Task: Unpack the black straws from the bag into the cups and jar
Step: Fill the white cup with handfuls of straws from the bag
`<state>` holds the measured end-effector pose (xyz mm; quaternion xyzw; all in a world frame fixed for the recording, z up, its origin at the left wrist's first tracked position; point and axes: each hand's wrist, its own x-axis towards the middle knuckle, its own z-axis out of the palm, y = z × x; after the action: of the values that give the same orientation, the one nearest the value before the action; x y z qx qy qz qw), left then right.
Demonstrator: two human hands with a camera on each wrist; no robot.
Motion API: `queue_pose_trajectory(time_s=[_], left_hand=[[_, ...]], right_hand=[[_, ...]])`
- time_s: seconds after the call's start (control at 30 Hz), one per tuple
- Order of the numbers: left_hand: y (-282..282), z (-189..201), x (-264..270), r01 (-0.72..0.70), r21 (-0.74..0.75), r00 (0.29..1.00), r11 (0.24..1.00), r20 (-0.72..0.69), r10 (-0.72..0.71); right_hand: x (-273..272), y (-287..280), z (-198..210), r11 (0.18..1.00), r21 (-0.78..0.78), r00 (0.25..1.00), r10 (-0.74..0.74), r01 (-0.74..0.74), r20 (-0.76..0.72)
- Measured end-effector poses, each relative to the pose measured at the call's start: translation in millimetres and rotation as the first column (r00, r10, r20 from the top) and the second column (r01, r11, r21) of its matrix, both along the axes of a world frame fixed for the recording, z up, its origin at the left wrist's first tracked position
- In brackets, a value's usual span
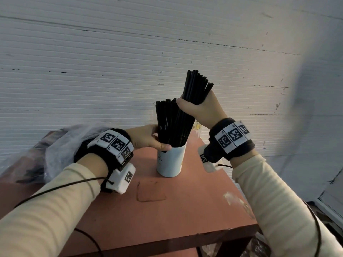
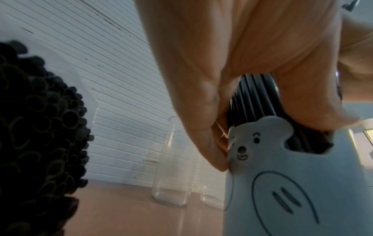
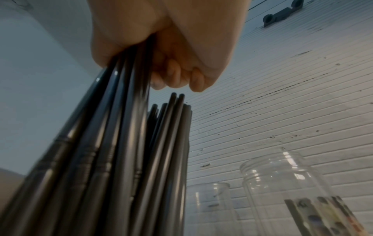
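Note:
A white bear-print cup (image 1: 171,162) stands on the red-brown table (image 1: 185,210), packed with upright black straws (image 1: 166,123). My left hand (image 1: 146,138) curls round those straws just above the rim, thumb across the front edge; in the left wrist view the fingers (image 2: 201,111) and thumb wrap the straws (image 2: 254,99) over the cup (image 2: 282,183). My right hand (image 1: 202,110) grips a tilted bundle of straws (image 1: 197,86) whose lower ends reach into the cup. In the right wrist view the hand (image 3: 171,47) clasps this bundle (image 3: 113,135).
A crumpled clear plastic bag (image 1: 61,145) with more black straws lies at the table's left; their ends (image 2: 40,127) show close by. Clear empty jars (image 3: 282,191) (image 3: 210,207) stand behind the cup by the white ribbed wall (image 1: 111,62). The table's front edge is near.

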<state>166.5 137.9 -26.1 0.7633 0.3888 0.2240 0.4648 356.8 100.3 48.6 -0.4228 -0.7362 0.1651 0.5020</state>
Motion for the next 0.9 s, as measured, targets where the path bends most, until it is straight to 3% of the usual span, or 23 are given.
queue_pose_trajectory(time_s=[0.27, 0.5, 0.6, 0.7, 0.8, 0.9], left_hand=[[-5, 2, -2, 0.025, -0.006, 1.000, 1.000, -0.014, -0.025], [-4, 0, 6, -0.060, 0.119, 0.997, 0.991, -0.049, 0.067], [-9, 0, 4, -0.054, 0.095, 0.996, 0.994, -0.070, 0.060], [-14, -1, 7, -0.075, 0.051, 0.997, 0.996, -0.003, 0.075], [-20, -5, 17, -0.107, 0.152, 0.994, 0.983, 0.031, 0.104], [-19, -15, 20, -0.196, 0.196, 0.980, 0.961, 0.061, 0.188]], right_hand=[[-2, -3, -2, 1.000, -0.010, 1.000, -0.008, 0.008, -0.014], [-3, 0, -7, 0.999, -0.049, 1.000, 0.005, -0.005, 0.005], [-4, 4, -13, 0.997, -0.076, 0.999, 0.001, 0.002, 0.042], [-9, 8, -22, 0.992, -0.076, 0.986, -0.089, 0.101, 0.140], [-15, 2, -28, 0.981, -0.045, 0.964, -0.176, 0.188, 0.199], [-17, -5, -26, 0.987, 0.008, 0.953, -0.156, 0.160, 0.260]])
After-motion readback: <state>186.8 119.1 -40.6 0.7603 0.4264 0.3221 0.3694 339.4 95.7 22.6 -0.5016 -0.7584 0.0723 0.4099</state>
